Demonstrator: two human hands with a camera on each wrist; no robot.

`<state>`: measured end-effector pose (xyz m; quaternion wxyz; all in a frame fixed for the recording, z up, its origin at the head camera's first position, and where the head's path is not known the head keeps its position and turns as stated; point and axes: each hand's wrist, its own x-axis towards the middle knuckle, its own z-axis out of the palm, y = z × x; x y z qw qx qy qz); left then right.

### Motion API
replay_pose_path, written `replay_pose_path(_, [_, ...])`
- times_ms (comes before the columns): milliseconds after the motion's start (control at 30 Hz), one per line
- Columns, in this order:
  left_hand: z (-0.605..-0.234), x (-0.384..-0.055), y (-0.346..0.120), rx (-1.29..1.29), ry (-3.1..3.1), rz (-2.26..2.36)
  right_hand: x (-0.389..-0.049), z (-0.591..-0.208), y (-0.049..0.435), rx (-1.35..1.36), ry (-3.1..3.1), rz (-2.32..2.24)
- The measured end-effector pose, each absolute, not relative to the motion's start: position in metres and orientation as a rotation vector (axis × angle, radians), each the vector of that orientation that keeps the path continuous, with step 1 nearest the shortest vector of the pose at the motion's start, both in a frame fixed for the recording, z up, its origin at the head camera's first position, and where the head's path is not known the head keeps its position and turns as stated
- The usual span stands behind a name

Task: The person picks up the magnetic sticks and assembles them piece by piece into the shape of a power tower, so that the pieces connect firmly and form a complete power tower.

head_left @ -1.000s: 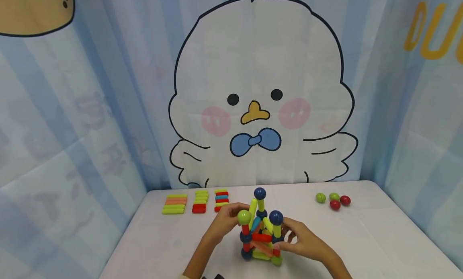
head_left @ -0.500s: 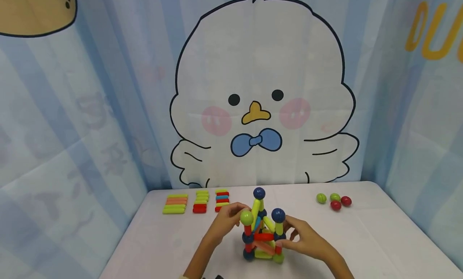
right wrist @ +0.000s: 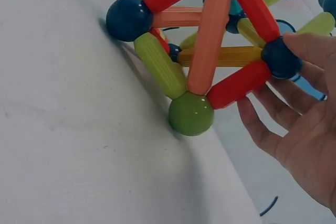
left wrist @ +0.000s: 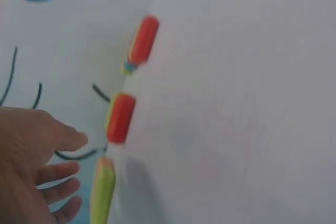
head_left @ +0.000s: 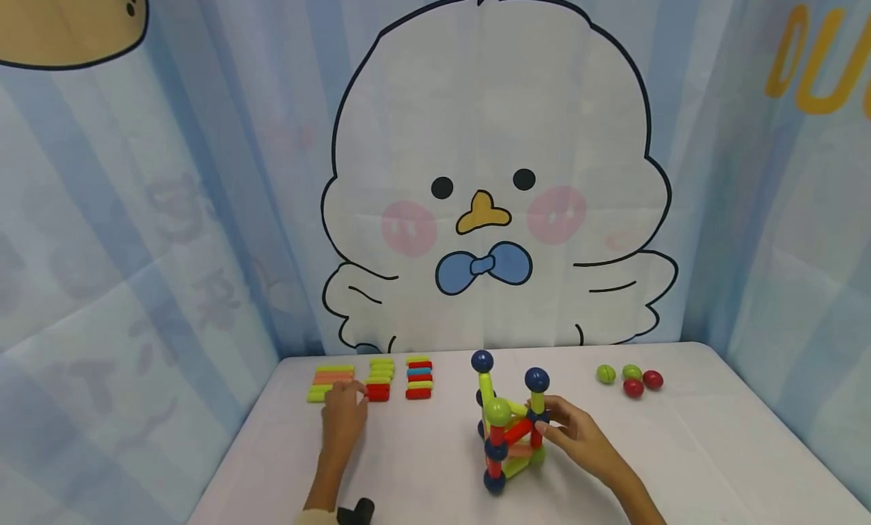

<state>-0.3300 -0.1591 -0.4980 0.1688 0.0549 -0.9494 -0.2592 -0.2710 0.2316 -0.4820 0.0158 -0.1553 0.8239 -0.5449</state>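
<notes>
A ball-and-stick model (head_left: 519,433) of magnetic rods and balls stands upright on the table, in red, lime, salmon and dark blue. My right hand (head_left: 581,443) grips a dark blue ball (right wrist: 281,57) on its right side between thumb and fingers. In the right wrist view, a green ball (right wrist: 191,114) sits at the model's bottom corner. My left hand (head_left: 343,417) reaches over the near end of the left group of rods (head_left: 333,377), covering part of it. The left wrist view shows its fingers spread and loosely bent beside a lime rod (left wrist: 103,190), with nothing between them.
Two more groups of short rods lie to the right of the left hand: a lime and red group (head_left: 378,380) and a mixed one (head_left: 419,378). Loose green and red balls (head_left: 633,388) lie at the back right of the white table (head_left: 708,449). A printed curtain hangs behind.
My left hand has left the model and moved left to the rods. The model has turned and shifted slightly right, with my right hand still holding it.
</notes>
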Motion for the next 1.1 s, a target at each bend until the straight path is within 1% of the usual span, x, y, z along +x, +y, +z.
replay_pose_path(100, [-0.503, -0.332, -0.187, 0.273, -2.746, -0.549, -0.273, -0.486, 0.229, -0.472, 2.507, -1.751])
replay_pose_path(267, [-0.507, -0.333, -0.216, 0.266, -2.882, -0.412, -0.276, -0.49, 0.227, -0.465, 2.429, -1.803])
replay_pose_path(500, [-0.506, -0.342, -0.226, 0.269, -2.952, -0.371, -0.282, -0.493, 0.23, -0.485, 2.351, -1.822])
replay_pose_path(667, [-0.504, -0.344, -0.226, 0.312, -3.032, -0.356, -0.287, -0.494, 0.232, -0.589, 2.215, -1.795])
replay_pose_path(800, [-0.501, -0.338, -0.225, 0.326, -3.07, -0.373, -0.29, -0.495, 0.231, -0.685, 2.028, -1.78])
replay_pose_path(933, [-0.494, -0.327, -0.222, 0.328, -3.096, -0.492, -0.294, -0.5, 0.223, -0.716, 1.962, -1.771])
replay_pose_path(1000, [-0.489, -0.324, -0.215, 0.284, -3.086, -0.657, -0.296, -0.503, 0.219, -0.68, 2.009, -1.798])
replay_pose_path(1100, [-0.483, -0.323, -0.198, 0.127, -3.017, -1.025, -0.298, -0.506, 0.212, -0.566, 2.103, -1.879])
